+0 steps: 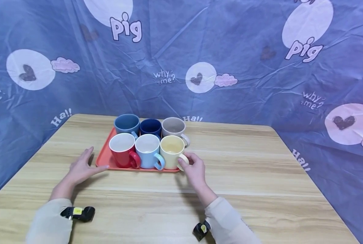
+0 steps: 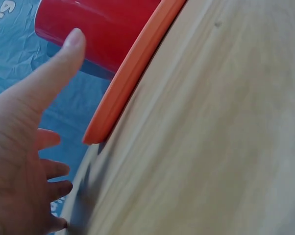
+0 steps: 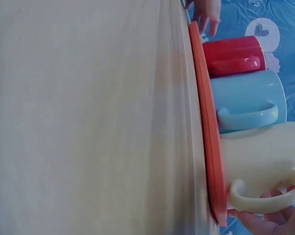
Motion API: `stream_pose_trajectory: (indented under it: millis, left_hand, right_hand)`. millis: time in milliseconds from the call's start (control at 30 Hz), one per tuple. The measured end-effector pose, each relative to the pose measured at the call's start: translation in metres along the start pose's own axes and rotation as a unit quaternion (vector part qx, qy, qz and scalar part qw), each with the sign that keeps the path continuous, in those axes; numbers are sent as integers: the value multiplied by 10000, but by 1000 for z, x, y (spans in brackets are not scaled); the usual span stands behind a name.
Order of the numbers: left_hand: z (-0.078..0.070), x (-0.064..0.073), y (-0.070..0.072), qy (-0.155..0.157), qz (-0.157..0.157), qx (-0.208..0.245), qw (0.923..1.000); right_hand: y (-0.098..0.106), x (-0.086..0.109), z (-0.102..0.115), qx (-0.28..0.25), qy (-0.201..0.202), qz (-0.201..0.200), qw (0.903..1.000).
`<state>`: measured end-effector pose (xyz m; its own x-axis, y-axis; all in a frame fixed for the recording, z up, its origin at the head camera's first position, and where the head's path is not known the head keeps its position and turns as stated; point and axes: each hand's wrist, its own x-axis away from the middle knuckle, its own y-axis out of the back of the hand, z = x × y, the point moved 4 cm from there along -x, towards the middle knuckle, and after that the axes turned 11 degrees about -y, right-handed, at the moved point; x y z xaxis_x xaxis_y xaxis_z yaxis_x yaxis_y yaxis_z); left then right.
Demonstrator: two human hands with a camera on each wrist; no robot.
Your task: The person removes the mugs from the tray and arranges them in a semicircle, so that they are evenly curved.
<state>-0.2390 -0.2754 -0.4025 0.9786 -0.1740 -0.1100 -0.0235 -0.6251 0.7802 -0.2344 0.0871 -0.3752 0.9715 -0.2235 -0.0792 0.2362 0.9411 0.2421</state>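
A coral-orange tray [image 1: 103, 159] bears two rows of mugs. Its front row is a red mug [image 1: 122, 157], a light blue mug [image 1: 146, 157] and a cream mug [image 1: 169, 157]. At the tray's front right corner, my right hand [image 1: 196, 171] holds the cream mug by its handle, with fingertips partly hidden behind it in the right wrist view. My left hand [image 1: 82, 168] is spread beside the tray's left end, thumb stretched out near the red mug and fingers apart. The left wrist view shows nothing in its grasp.
Behind the front row stand a slate-blue mug [image 1: 126, 123], a dark blue mug [image 1: 151, 127] and a grey mug [image 1: 173, 126]. The wood-grain table [image 1: 245, 169] extends around the tray. A blue printed cloth [image 1: 175, 51] hangs behind the table and along its sides.
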Motion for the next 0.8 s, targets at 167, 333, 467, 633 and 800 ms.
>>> stream_pose_trajectory:
  millis: [167,333,467,633,800]
  left_hand:
    - [3,-2,-4,0,-4,-113,9999]
    - [5,-2,-7,15,-48,-217,9998]
    - [5,-3,-9,1,-68,-278,9996]
    - [6,-4,-12,-33,-54,-372,9993]
    - [7,-6,-14,-67,-92,-473,9988]
  right_hand:
    - [-2,1,-3,-396,-267,-153,9987]
    - [-3,2,-6,-822,-502,-279,9950]
    - [-4,3,-7,-1040,-652,-351,9918]
    - [-6,3,-9,-1417,-784,-434,9858]
    - [-8,3,-14,-1840,-1021,-376,9769]
